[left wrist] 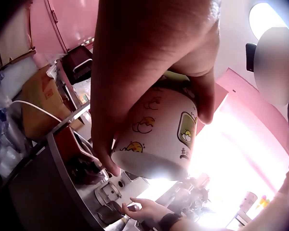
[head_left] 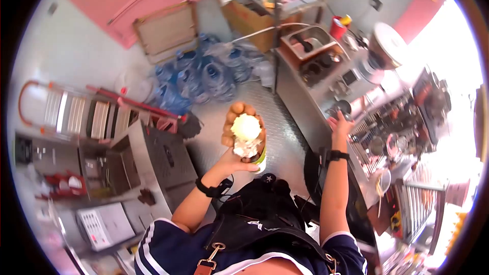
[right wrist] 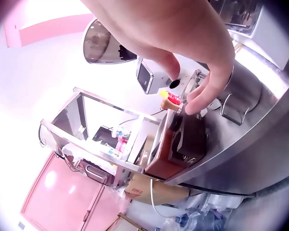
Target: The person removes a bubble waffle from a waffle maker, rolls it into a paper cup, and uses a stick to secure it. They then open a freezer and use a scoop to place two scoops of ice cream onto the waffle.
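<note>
Fingers (left wrist: pixel 103 149) gripping cup (left wrist: pixel 156 139), wrist view shows cartoons (left wrist: pixel 144 125), head view creamy topping (head_left: pixel 246 128)

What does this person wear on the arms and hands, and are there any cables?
Both forearms are bare, and the left hand and right hand wear no gloves. Each wrist carries a black band: the left wrist strap and the right wrist strap, with thin black cables beside them. The short sleeves are dark navy with white stripes at the cuff.
</note>
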The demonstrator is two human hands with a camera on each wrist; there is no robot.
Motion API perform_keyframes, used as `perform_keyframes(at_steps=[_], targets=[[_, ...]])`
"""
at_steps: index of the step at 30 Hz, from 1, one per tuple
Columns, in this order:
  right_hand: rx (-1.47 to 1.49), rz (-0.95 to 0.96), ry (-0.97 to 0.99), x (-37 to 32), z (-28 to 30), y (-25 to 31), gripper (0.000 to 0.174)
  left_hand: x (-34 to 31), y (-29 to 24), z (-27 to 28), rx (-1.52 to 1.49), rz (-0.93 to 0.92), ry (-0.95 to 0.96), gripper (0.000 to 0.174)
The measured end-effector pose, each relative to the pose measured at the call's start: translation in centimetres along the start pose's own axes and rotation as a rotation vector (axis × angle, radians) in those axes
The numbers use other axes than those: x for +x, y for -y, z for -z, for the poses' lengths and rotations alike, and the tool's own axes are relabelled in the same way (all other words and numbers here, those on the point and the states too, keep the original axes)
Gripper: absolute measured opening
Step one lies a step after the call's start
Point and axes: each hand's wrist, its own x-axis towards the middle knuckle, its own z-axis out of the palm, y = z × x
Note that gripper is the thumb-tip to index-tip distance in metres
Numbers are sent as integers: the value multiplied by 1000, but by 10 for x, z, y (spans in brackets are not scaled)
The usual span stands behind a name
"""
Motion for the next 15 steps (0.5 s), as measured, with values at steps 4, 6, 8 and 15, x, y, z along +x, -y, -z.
perform_keyframes(at_steps=[4,6,8,15], targets=[[-74,-31,-41,-18,5,6,86,-21,-24,-17,-109,-23,-178,69],[-79,-47,80,-35,9,1,86,-36,-26,-20,-141,-64,-264,69],[-136,-87,227,-69,3,-5,85,-48,-24,-25,-182,-122,-371,69],[-513,-449,1213,-178,7,-66,33,-140,-10,-49,-335,-263,-680,82]])
